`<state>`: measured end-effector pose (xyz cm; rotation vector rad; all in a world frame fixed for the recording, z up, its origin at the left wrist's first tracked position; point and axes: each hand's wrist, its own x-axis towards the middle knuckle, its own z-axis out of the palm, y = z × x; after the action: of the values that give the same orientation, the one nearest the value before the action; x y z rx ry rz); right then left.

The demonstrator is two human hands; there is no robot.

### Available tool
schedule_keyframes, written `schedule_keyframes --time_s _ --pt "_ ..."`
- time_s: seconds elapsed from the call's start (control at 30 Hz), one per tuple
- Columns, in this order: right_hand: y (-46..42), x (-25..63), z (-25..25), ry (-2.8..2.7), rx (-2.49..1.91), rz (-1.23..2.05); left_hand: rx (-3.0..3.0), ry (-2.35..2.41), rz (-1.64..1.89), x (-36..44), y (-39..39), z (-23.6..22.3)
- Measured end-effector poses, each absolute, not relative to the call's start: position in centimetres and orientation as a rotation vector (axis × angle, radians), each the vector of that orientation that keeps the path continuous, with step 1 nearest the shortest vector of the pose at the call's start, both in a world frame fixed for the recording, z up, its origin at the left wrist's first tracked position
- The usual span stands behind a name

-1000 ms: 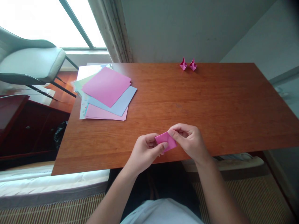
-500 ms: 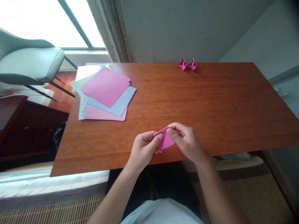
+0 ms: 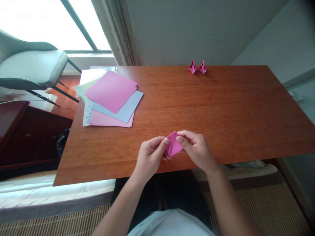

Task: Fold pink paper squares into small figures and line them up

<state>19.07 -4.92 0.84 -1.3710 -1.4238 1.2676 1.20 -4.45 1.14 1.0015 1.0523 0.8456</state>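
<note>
Pink paper [image 3: 175, 146], folded: held above table [image 3: 221, 108], near edge; pinched between thumb and fingers by left hand [image 3: 149, 155] and right hand [image 3: 198, 148]. Fold apparently being flattened; crease pressing seemingly called for.

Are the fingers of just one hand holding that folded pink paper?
No, the left fingers and right fingers both hold the folded pink paper.

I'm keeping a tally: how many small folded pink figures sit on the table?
2, side by side at the far edge of the table: the left figure and the right figure. None seem hidden. The held pink paper isn't counted.
</note>
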Motion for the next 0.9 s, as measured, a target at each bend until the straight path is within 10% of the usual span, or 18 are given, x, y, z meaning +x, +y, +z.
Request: schedule_keyframes --time_s 0.9 --pt "-4.67 18.78 0.35 -1.463 -1.337 1.188 0.962 0.969 0.656 1.39 -4.50 1.05"
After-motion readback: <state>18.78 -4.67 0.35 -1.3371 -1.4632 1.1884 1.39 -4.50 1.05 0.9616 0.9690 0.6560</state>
